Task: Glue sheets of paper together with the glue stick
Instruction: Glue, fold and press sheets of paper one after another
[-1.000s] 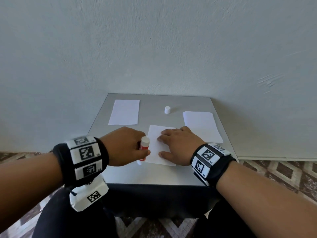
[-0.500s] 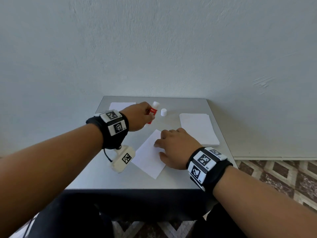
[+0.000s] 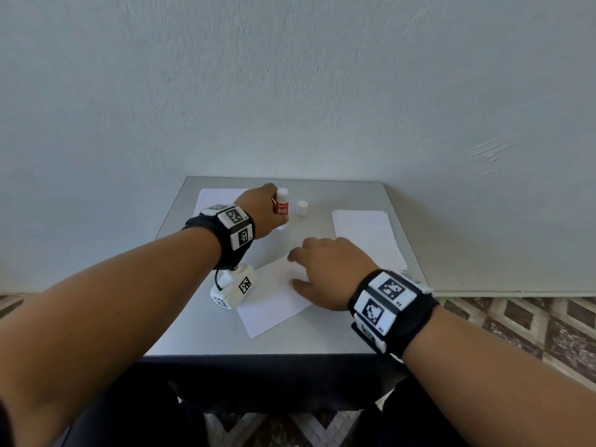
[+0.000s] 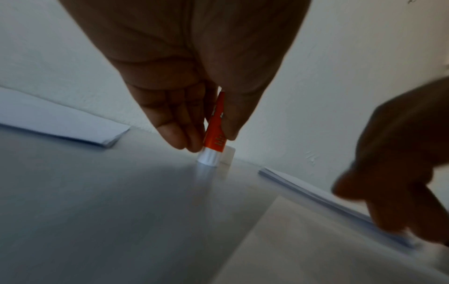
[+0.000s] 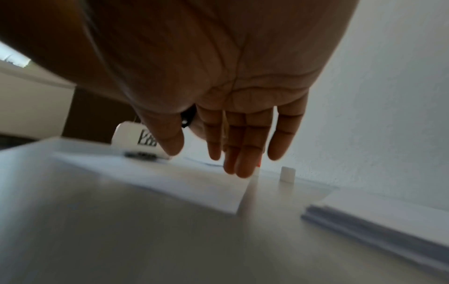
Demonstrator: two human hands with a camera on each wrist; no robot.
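While the left hand (image 3: 259,211) grips one glue stick (image 3: 282,208) upright, its cap (image 3: 302,208) at three o'clock, the right hand (image 3: 325,272) lies flat-fingered on one loose sheet (image 3: 274,304); two paper stacks (image 3: 367,237) flank it.

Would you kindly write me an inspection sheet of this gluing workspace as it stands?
Surface: grey table, square, against a wall.
Job's things: glue stick, uncapped, upright; white cap standing beside it; single sheet turned askew; paper stack on the right; paper at far left.
Clutter: nothing seen.
Hands: left hand grips the glue stick; right hand lies flat on the single sheet.
Cables: short black lead at the left wrist camera.
Surroundings: pale wall, patterned floor tiles.
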